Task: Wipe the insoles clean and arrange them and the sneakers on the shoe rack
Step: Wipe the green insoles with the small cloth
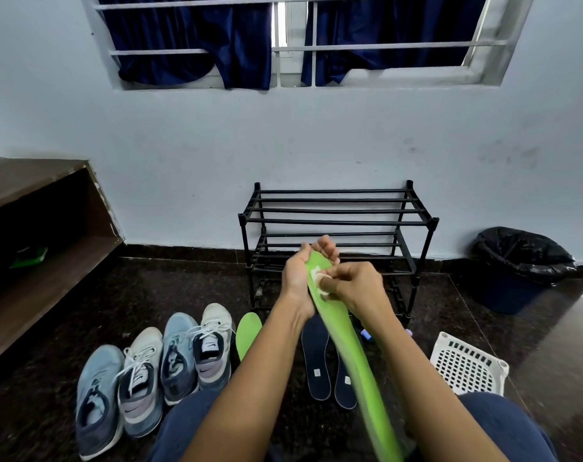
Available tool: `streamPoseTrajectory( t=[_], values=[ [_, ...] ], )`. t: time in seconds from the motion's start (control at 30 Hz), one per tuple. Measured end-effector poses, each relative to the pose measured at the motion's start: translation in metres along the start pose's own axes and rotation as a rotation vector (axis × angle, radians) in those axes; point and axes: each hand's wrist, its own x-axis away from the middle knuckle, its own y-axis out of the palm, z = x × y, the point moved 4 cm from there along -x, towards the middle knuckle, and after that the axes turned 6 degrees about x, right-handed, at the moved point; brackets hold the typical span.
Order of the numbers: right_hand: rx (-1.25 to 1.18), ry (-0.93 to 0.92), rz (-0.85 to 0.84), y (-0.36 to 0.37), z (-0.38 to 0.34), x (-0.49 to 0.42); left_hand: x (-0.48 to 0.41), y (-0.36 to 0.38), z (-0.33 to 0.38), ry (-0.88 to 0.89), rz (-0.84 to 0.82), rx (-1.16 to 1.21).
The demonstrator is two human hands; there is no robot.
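My left hand [300, 275] grips the far end of a long green insole [353, 361], which slants down towards my lap. My right hand [353, 285] pinches a small white wipe [321, 282] and presses it against that insole near its top. On the dark floor lie a second green insole [248, 333] and two dark blue insoles [315, 358]. Several sneakers, blue ones [98, 395] and white-grey ones [213, 348], stand in a row at the left. The black shoe rack [336, 221] stands empty against the wall behind my hands.
A white perforated basket [466, 365] sits on the floor at the right. Farther right, by the wall, is a bin with a black bag [520, 261]. A brown wooden shelf [43, 228] stands at the left. My knees fill the bottom of the view.
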Motion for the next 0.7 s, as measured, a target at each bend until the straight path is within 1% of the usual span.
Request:
streamPoseTrajectory(
  t=[0.03,0.1,0.17,0.23,0.33,0.4,0.57,0.7],
  values=[
    [-0.059,0.033,-0.067,0.003,0.002,0.001,-0.001,0.0,0.003,0.007,-0.004,0.024],
    [-0.109,0.051,-0.101,0.004,0.003,0.004,-0.002,0.0,0.004,0.009,-0.01,0.038],
    [-0.08,0.032,-0.032,0.003,0.003,0.004,-0.003,0.0,0.002,0.01,-0.013,0.024],
    [0.016,-0.022,0.068,0.001,0.001,0.005,-0.002,0.002,-0.002,0.011,-0.026,-0.016],
    [0.142,-0.116,0.218,-0.002,-0.002,0.004,0.0,0.001,-0.009,0.0,-0.036,-0.113],
    [0.214,-0.145,0.294,-0.003,-0.003,0.002,0.002,0.001,-0.013,-0.017,-0.041,-0.183],
    [0.346,-0.21,0.382,-0.001,-0.008,-0.001,0.005,0.0,-0.013,-0.05,-0.035,-0.254],
    [0.343,-0.205,0.477,-0.004,-0.009,0.0,0.006,-0.003,-0.018,-0.08,-0.036,-0.276]
  ],
)
